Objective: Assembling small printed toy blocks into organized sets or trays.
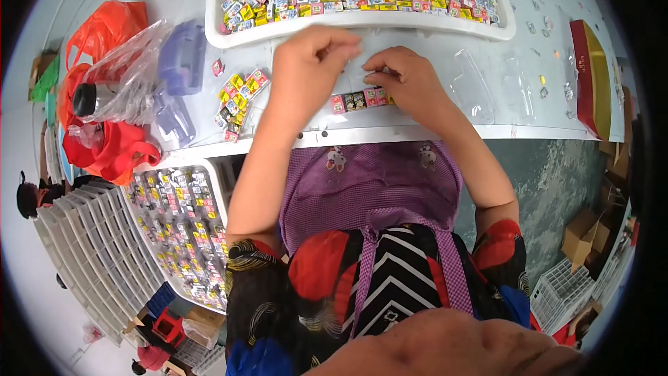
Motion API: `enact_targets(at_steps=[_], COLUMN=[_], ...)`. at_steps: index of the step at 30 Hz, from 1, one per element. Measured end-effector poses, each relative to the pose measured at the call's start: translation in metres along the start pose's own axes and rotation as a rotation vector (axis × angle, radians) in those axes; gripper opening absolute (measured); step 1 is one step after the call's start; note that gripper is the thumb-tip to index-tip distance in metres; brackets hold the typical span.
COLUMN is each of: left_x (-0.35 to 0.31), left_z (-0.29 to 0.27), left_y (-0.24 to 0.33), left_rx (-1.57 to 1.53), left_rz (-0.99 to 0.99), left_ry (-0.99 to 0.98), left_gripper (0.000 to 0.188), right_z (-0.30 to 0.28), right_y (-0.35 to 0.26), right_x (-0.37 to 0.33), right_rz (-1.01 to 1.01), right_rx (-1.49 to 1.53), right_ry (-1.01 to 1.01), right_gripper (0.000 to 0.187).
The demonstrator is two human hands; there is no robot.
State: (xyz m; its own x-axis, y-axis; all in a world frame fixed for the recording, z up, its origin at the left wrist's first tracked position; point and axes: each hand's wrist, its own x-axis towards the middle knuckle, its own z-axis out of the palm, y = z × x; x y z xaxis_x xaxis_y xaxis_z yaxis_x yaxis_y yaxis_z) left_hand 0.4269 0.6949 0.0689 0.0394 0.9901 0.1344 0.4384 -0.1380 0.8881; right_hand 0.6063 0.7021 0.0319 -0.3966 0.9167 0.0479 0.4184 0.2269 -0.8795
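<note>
My left hand (309, 66) hovers over the table between a large white tray (362, 21) and a short row of tiny boxes (358, 101). Its fingers are curled together, and whatever they hold, if anything, is hidden. At the right end of that row is my right hand (410, 83), thumb and forefinger bent in a pinch close above the boxes; I cannot make out anything between them. Pink and black boxes make up the row. Left of my left forearm lies a cluster of yellow and pink tiny boxes (240, 97), with one pink box (218, 67) apart from it.
Loose tiny boxes heap the white tray. Clear plastic shells (473, 87) lie to the right, before a red and gold box (590, 80). At left are red bags (111, 143), a dark-capped bottle (87, 99) and purplish plastic pieces (182, 59). A filled crate (216, 191) stands below the table edge.
</note>
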Motion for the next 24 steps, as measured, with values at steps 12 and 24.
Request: enact_targets(at_steps=[12,24], left_x=[-0.025,-0.031], left_z=[0.038,0.044], left_y=[-0.036,-0.052], left_rx=[-0.018,0.375], left_rz=[0.095,0.316], left_ry=[0.13,0.131], left_gripper=[0.01,0.018], right_z=[0.011,0.012], right_y=[0.02,0.026], right_x=[0.001,-0.005], right_rz=[-0.286,-0.297], right_rx=[-0.274,-0.225], right_ry=[0.027,0.123], right_gripper=[0.01,0.023])
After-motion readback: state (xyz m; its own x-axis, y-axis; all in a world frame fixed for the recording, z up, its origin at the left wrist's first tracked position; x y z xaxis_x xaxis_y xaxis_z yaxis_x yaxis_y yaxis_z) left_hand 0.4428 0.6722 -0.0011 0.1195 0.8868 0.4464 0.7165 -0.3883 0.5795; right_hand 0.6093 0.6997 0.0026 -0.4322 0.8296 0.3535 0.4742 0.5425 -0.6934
